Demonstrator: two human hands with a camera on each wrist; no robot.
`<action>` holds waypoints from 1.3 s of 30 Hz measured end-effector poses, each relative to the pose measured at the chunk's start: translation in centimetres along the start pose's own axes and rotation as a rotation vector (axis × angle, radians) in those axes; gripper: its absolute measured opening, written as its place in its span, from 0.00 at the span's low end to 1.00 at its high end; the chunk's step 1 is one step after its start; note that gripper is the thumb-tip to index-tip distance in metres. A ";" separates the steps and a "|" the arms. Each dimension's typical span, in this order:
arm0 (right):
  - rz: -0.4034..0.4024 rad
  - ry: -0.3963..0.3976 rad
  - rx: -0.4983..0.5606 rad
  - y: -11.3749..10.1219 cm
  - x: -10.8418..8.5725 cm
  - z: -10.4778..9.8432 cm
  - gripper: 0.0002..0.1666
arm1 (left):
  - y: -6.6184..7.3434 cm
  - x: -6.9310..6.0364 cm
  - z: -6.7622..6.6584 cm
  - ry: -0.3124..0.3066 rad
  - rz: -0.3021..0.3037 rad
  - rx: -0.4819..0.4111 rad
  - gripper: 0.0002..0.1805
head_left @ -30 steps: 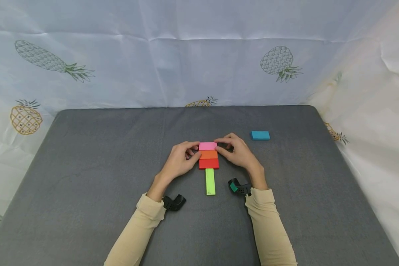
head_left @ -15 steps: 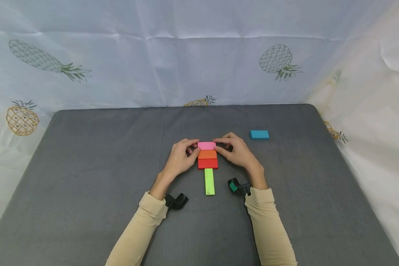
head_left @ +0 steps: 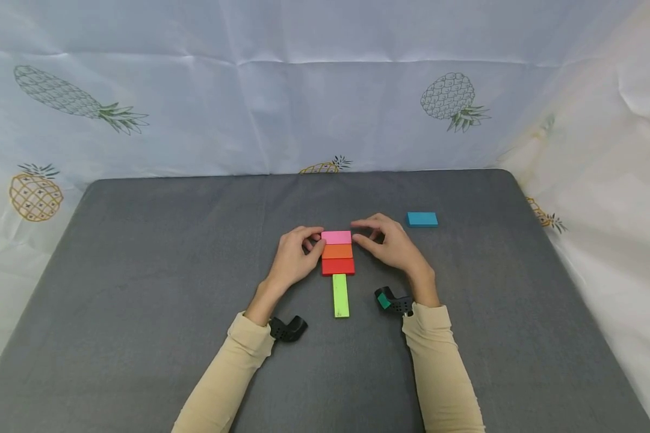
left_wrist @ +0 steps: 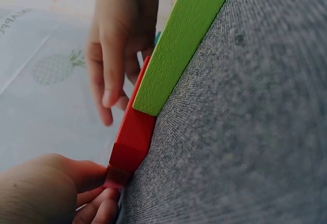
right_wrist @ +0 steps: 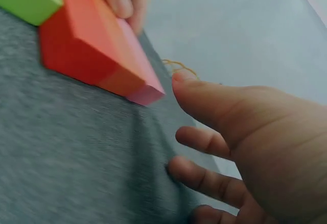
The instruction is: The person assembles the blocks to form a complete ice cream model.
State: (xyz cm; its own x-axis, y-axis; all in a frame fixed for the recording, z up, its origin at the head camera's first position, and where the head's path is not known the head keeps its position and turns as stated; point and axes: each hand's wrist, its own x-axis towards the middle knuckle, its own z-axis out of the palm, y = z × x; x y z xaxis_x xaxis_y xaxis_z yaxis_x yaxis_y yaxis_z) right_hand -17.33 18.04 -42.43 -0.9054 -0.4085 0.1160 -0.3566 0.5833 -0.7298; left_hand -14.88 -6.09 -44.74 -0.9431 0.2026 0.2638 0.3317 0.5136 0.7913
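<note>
A pink block [head_left: 336, 237], an orange block [head_left: 337, 251] and a red block [head_left: 338, 266] lie side by side against one another. A lime-green block [head_left: 340, 296] stretches toward me from the red one's near side, lengthwise. With thumb and index finger my left hand [head_left: 295, 257] holds the left end of the pink block; the left wrist view shows its thumb [left_wrist: 89, 174] at the blocks' ends. My right hand [head_left: 387, 242] hovers just off the pink block's right end, thumb and fingers apart, holding nothing; the right wrist view shows that gap.
A blue block [head_left: 422, 219] lies apart, to the right of and beyond my right hand. Grey cloth covers the table [head_left: 168, 258]. A pale curtain [head_left: 281, 114] printed with pineapples hangs behind the far edge.
My right hand has come away from the pink block's right end, shifting slightly right. My left hand has stayed at the left end, and the blocks have kept their arrangement.
</note>
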 end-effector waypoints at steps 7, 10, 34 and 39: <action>0.012 0.070 0.018 1.0 -0.3 -2.7 0.19 | -0.1 -0.2 0.1 0.001 0.009 -0.011 0.15; 0.030 0.104 0.014 1.7 -0.7 -4.0 0.19 | -0.1 -0.3 0.1 -0.001 0.011 -0.011 0.15; 0.028 0.161 -0.031 6.5 -3.2 -8.1 0.20 | -0.3 -0.3 0.2 0.008 0.028 -0.022 0.14; 0.079 0.153 -0.025 6.7 -3.0 -8.0 0.22 | -0.3 -0.3 0.1 0.011 0.022 -0.021 0.14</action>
State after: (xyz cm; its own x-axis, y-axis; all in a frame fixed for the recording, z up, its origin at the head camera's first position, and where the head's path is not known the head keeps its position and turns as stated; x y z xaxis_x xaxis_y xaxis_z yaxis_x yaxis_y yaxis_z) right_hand -18.84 28.82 -42.26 -0.9547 -0.2500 0.1613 -0.2866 0.6276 -0.7238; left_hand -14.72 -6.25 -45.08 -0.9357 0.2045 0.2875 0.3522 0.4916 0.7964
